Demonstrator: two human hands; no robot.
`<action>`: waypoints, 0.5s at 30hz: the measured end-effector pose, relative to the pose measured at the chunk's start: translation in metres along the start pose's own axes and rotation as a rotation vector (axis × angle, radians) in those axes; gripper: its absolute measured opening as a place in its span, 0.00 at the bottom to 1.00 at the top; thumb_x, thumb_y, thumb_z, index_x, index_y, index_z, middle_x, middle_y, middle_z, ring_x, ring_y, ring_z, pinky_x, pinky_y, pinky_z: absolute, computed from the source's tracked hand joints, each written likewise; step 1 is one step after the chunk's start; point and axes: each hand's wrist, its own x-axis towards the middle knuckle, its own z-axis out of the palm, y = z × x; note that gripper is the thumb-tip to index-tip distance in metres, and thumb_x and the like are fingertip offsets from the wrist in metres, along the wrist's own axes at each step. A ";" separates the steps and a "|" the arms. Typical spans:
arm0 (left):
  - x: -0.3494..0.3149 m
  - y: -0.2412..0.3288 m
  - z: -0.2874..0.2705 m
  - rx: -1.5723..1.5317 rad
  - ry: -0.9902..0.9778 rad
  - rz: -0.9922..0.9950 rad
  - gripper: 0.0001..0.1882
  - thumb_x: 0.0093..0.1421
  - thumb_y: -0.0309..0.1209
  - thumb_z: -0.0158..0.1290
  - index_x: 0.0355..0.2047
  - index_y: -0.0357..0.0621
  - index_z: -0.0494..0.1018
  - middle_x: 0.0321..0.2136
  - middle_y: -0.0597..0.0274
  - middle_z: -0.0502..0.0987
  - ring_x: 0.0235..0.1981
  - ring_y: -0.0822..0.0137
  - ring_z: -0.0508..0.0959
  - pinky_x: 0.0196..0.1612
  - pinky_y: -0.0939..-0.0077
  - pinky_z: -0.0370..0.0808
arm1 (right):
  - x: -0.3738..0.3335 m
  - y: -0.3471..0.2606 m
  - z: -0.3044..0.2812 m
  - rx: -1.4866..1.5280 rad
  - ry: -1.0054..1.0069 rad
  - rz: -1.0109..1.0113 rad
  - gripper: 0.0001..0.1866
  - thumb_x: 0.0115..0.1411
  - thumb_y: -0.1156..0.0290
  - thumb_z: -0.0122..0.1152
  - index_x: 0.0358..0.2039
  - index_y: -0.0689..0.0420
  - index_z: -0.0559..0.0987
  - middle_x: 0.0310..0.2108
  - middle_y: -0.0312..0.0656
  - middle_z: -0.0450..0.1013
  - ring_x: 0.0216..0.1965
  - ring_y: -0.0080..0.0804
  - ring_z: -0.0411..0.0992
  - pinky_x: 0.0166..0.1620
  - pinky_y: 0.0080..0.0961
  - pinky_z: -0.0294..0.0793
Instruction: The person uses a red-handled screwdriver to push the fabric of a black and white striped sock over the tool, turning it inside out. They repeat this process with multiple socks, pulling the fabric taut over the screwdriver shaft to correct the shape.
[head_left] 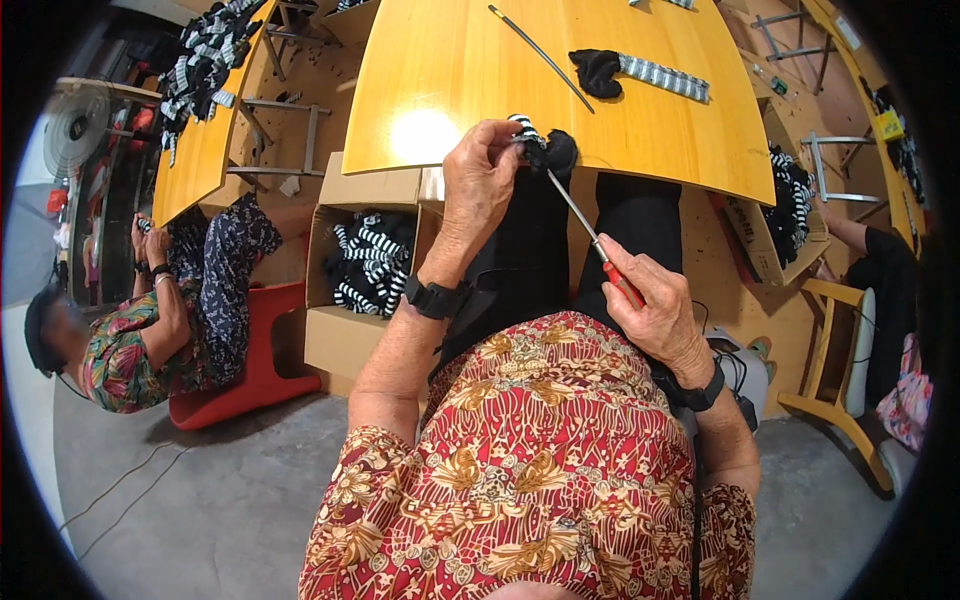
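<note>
My left hand (477,185) pinches a small black fabric piece with a black-and-white striped end (562,150) at the table's near edge. In my right hand (655,308) is a screwdriver-like tool (575,210) with a red handle and a long thin metal shaft. Its tip meets the black part of the fabric piece; whether it goes inside is hidden. Farther off on the table (440,70) lies another fabric piece (660,77), black at one end and striped grey and white along its length. Beside it rests a thin dark rod (540,58).
An open cardboard box (345,340) of striped pieces stands left below the table. Another box (775,255) of them is at the right. A side table (190,180) bears a striped heap. One person sits left on a red chair (235,390), another at the right edge.
</note>
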 end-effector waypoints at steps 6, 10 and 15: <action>0.003 -0.007 0.002 -0.027 0.151 0.052 0.03 0.59 0.20 0.52 0.34 0.35 0.73 0.25 0.60 0.76 0.24 0.72 0.75 0.29 0.77 0.73 | 0.000 -0.004 -0.004 0.025 0.030 -0.016 0.33 0.48 0.81 0.62 0.58 0.57 0.70 0.21 0.40 0.67 0.19 0.29 0.67 0.23 0.26 0.70; -0.001 -0.003 0.004 0.015 0.153 0.107 0.02 0.61 0.20 0.50 0.34 0.35 0.73 0.24 0.62 0.75 0.25 0.74 0.74 0.30 0.80 0.72 | 0.003 -0.010 -0.007 0.056 0.036 -0.014 0.33 0.48 0.81 0.62 0.58 0.57 0.70 0.21 0.40 0.66 0.19 0.29 0.66 0.23 0.26 0.71; -0.006 0.013 0.003 0.079 0.132 0.120 0.03 0.63 0.19 0.48 0.35 0.36 0.72 0.26 0.66 0.74 0.28 0.78 0.72 0.32 0.84 0.71 | 0.003 -0.014 -0.013 0.060 0.005 0.028 0.32 0.49 0.80 0.61 0.58 0.57 0.70 0.22 0.41 0.68 0.20 0.29 0.69 0.25 0.26 0.72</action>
